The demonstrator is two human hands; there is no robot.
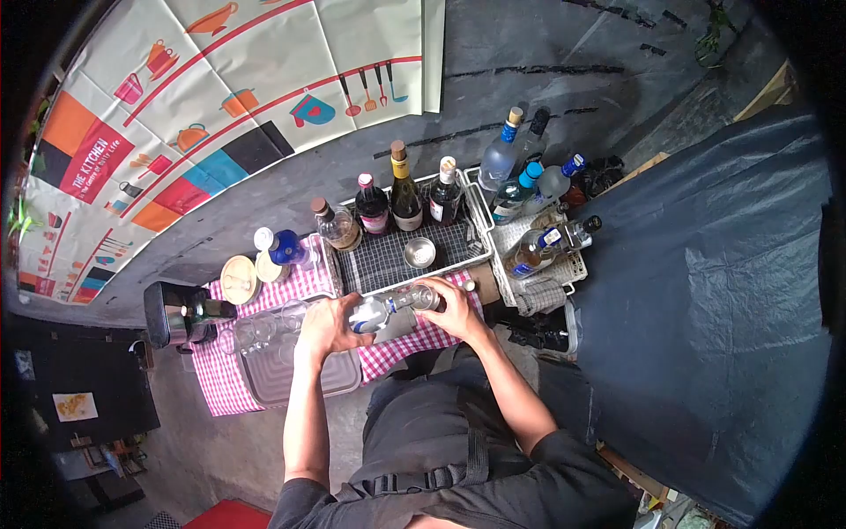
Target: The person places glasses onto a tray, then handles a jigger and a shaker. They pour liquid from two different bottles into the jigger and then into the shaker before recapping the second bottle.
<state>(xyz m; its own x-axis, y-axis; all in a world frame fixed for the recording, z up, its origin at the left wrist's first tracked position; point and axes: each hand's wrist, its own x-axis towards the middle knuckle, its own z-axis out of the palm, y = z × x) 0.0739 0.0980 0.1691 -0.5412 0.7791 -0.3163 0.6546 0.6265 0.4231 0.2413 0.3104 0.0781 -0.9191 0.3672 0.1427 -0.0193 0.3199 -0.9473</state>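
Observation:
My left hand point(328, 330) is wrapped round the body of a clear bottle point(368, 316), which lies nearly level above the checked cloth. At the bottle's neck end, my right hand point(454, 310) has its fingers closed round a small clear glass point(420, 297). The glass and the bottle's neck meet or overlap in this view; whether they touch is hard to tell. Just beyond the hands stands a small metal bowl point(419, 253) on a dark mat in a white wire tray point(370, 286). Several clear glasses point(256, 333) stand left of my left hand.
Several bottles point(406, 198) stand in the wire tray, and more point(500, 159) in a white basket point(571, 269) at the right. A ridged tray point(300, 375) lies on the pink checked cloth point(218, 381). A black container point(167, 315) is at the far left.

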